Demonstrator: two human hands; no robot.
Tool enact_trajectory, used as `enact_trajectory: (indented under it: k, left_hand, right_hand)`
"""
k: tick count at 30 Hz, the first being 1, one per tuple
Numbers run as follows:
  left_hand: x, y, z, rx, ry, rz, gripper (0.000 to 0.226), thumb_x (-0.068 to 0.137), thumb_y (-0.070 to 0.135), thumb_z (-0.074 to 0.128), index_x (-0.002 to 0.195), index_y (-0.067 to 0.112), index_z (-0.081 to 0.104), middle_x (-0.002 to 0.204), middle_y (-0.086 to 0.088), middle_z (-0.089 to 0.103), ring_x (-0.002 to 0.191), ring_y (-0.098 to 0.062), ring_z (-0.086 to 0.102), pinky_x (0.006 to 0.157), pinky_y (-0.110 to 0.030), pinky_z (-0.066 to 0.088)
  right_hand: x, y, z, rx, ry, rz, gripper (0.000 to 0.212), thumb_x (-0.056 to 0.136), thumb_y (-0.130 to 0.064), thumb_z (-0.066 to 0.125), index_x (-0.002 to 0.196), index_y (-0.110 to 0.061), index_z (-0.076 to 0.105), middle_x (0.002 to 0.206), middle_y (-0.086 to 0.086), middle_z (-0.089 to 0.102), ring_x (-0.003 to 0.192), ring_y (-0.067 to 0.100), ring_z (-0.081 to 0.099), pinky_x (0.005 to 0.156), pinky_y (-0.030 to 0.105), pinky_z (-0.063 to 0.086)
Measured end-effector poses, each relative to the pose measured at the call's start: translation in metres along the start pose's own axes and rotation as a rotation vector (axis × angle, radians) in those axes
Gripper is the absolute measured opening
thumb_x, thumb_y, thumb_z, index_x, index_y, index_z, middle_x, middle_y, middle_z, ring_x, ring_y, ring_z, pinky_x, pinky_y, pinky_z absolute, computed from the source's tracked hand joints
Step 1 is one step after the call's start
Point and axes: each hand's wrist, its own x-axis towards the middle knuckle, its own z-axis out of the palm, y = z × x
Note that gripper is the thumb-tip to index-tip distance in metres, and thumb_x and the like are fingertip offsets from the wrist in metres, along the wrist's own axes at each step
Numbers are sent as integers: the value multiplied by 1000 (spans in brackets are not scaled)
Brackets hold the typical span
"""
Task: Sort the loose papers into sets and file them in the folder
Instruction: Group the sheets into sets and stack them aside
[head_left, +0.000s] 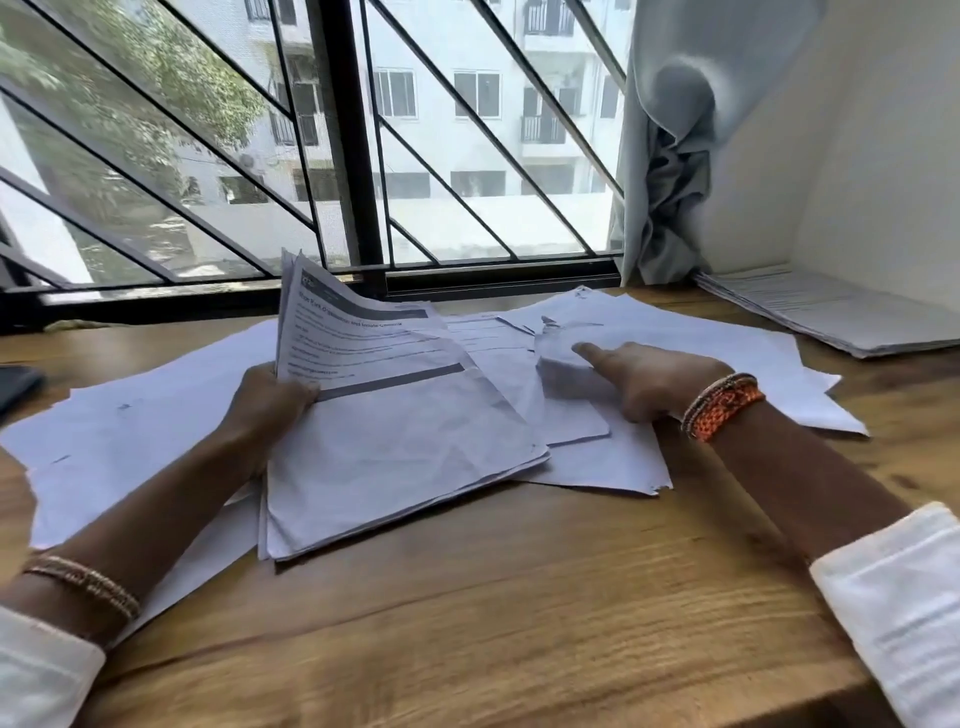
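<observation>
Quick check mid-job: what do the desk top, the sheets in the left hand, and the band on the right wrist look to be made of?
Desk top: looks like wood or wood-look laminate, matte; brown grain lines run across it.
Sheets in the left hand: thin white printed paper; they bend and crease under its grip.
Band at the right hand: seemingly woven orange thread beside fine beaded strands; too blurred to be sure.

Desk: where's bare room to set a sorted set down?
Bare wood on the desk runs along the near edge, between both forearms. Crowded: loose papers cover the middle to the window; another stack fills the far right corner.
</observation>
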Motion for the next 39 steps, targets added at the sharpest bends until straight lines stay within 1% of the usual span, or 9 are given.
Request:
enact_trajectory:
  k: [5,9,12,14,17,19,23,29,39]
  left_hand:
    - [-4,0,0,-13,-5,14,30,90,1,52,119,4,60,115,-17,63,102,-37,61,89,-46,51]
    - [-4,2,-1,-35,-5,-1,31,91,-1,51,121,4,59,112,-14,61,101,-35,60,86,-41,51]
    - [-6,4,-2,-37,-11,-4,32,91,0,51,121,5,60,115,-14,62,104,-36,60,90,-44,51]
    - [-7,3,-3,-40,-22,-10,33,90,1,51,122,7,60,119,-14,63,105,-35,60,93,-47,51]
    - [-7,4,-5,-64,-24,-28,34,90,1,51,121,7,61,118,-15,64,103,-35,62,92,-46,52]
    - [-7,4,-5,-90,-23,-41,34,90,0,51,121,6,60,115,-15,64,102,-35,61,88,-41,52]
    - [-4,3,-5,-128,-31,-45,29,90,1,52,117,9,61,112,-14,64,98,-32,62,83,-39,52]
    - [3,-2,-3,-151,-48,-28,23,91,0,52,106,14,61,107,-13,66,92,-30,64,79,-36,52]
    - [5,-5,-1,-206,-58,-16,23,92,-2,51,108,11,61,104,-15,67,92,-34,65,79,-39,52]
  right_hand:
    - [-2,-3,-16,-60,424,-64,87,83,-9,59,152,-27,9,126,12,57,106,35,57,82,38,47]
    - [-19,-19,-68,846,438,-327,87,81,3,66,150,-24,21,107,10,65,86,21,67,67,29,58]
    - [-21,-25,-100,1221,494,-484,75,80,7,66,142,-17,31,106,16,68,87,23,71,71,31,58]
    - [-9,-30,-107,1230,517,-503,76,78,5,70,141,-13,31,107,15,68,88,21,71,74,29,57]
    - [16,-42,-93,1167,361,-491,82,74,11,71,143,-9,31,108,11,67,88,13,70,71,22,56]
    - [35,-46,-72,1163,252,-484,64,74,15,68,132,-4,46,105,10,66,85,10,69,70,20,56]
    - [65,-39,-33,1272,193,-366,28,75,9,71,99,-4,67,94,8,73,90,26,68,75,27,58]
    - [65,-24,-19,1365,43,-311,26,79,-2,72,104,-5,68,101,15,73,84,25,70,77,32,59]
    - [60,-32,-22,1407,34,-366,26,81,2,69,104,-8,69,104,16,71,89,26,70,83,34,58]
